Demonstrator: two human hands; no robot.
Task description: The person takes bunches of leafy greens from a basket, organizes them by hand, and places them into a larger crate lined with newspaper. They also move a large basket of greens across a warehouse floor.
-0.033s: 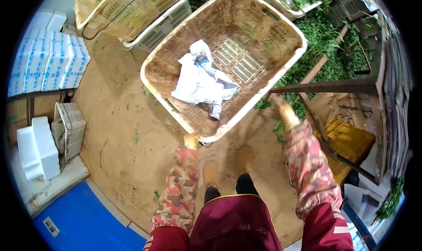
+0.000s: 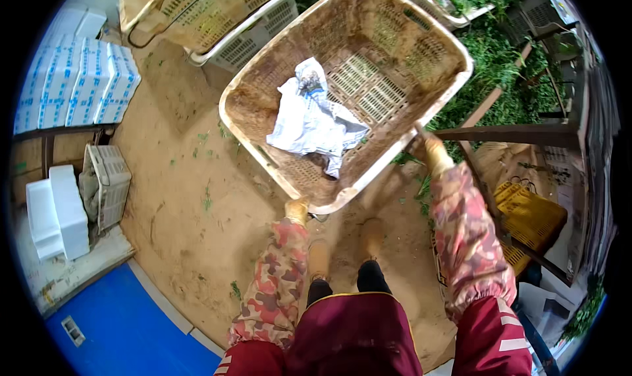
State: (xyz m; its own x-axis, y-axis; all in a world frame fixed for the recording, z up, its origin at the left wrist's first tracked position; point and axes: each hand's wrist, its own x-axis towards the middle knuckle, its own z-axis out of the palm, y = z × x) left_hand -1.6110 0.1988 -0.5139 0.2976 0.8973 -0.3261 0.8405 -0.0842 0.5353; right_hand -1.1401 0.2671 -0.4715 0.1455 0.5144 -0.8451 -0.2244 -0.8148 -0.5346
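Observation:
A large, dirt-stained white plastic basket (image 2: 289, 190) with slatted sides stands tilted in front of me. Inside it lies a crumpled white plastic sack (image 2: 306, 123) with dark smudges. My left hand (image 2: 297, 210), in a tan glove, is closed round the rim at the near corner. At the right-hand side my right hand (image 2: 432, 147), gloved alike, has its fingers over the rim; they are partly blurred. Camouflage sleeve covers reach up both forearms.
More crates (image 2: 253, 37) stand at the far left. Green leafy stalks (image 2: 507, 67) heap behind a wooden frame (image 2: 507, 132) on the right, with a yellow crate (image 2: 526, 218) below it. White boxes (image 2: 85, 80) and a foam box (image 2: 66, 211) line the left, near a blue panel (image 2: 125, 317).
My right hand has come up against the basket's right rim, from just beside it. The basket and the surroundings sit slightly further right in view. My left hand keeps its hold.

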